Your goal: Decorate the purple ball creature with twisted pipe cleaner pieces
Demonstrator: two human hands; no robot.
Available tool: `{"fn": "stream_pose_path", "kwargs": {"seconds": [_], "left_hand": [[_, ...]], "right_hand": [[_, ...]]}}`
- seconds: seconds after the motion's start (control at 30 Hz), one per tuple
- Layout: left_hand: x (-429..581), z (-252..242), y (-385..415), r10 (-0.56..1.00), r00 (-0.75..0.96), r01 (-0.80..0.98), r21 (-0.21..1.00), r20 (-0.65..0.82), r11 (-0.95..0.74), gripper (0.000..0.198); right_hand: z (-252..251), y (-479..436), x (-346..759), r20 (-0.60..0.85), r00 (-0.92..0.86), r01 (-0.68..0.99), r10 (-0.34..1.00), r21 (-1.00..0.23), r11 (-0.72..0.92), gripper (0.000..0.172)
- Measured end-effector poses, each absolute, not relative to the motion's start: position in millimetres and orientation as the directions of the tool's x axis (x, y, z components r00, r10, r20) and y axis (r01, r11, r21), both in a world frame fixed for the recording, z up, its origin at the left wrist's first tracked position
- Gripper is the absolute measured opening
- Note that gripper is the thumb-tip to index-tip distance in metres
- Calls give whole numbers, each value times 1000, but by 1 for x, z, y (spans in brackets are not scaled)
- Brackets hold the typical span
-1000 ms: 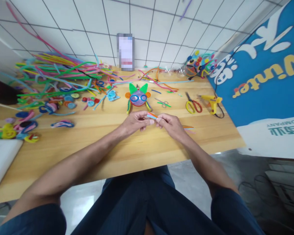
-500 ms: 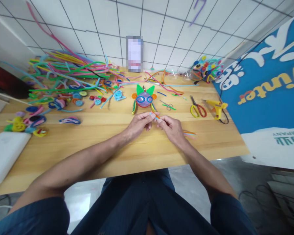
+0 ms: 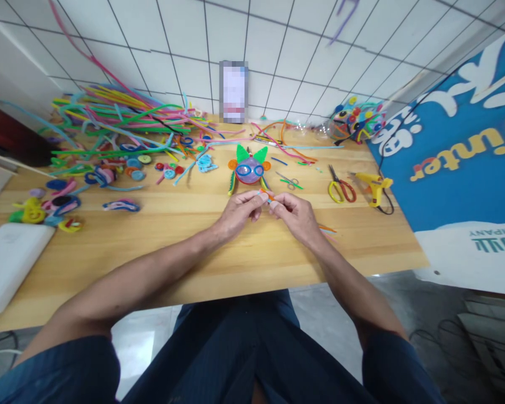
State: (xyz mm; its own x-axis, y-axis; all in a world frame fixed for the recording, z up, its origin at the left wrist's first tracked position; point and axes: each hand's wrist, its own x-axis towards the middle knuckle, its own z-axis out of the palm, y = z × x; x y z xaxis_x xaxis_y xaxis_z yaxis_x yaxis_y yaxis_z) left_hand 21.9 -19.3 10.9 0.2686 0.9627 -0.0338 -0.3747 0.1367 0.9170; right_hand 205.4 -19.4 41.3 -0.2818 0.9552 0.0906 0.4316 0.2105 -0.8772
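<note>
Between my two hands is a short bundle of orange and light blue pipe cleaners point(image 3: 270, 197). My left hand point(image 3: 244, 209) pinches one end between thumb and forefinger. The other end sits in the closed fingers of my right hand point(image 3: 292, 210), whose far ends trail out past the wrist as orange and pink strands point(image 3: 328, 228). Just beyond my fingertips stands a small purple figure point(image 3: 249, 171) with green pointed ears, blue ring eyes and orange coils at its sides. Much of the held bundle is hidden by my fingers.
Pipe cleaners point(image 3: 122, 115) are heaped at the back left, with finished coiled pieces point(image 3: 67, 199) nearer. Small scissors point(image 3: 292, 182), yellow-and-red scissors point(image 3: 340, 188) and a yellow glue gun point(image 3: 374, 185) lie to the right. A phone point(image 3: 234, 92) leans against the tiled wall.
Both hands stay nearly in place, still pinching the pipe cleaners. The right fingers have shifted slightly along them, and the whole view has moved a little.
</note>
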Motion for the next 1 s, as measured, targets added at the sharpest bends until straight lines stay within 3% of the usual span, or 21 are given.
{"fn": "stream_pose_path", "kwargs": {"seconds": [0.23, 1.0], "left_hand": [[23, 13, -19, 964, 267, -388, 914, -11, 118, 45], [22, 5, -18, 952, 306, -357, 927, 2, 112, 50]], "right_hand": [[42, -10, 198, 12, -304, 225, 953, -971, 84, 30], [50, -13, 200, 16, -257, 226, 966, -971, 76, 16]]}}
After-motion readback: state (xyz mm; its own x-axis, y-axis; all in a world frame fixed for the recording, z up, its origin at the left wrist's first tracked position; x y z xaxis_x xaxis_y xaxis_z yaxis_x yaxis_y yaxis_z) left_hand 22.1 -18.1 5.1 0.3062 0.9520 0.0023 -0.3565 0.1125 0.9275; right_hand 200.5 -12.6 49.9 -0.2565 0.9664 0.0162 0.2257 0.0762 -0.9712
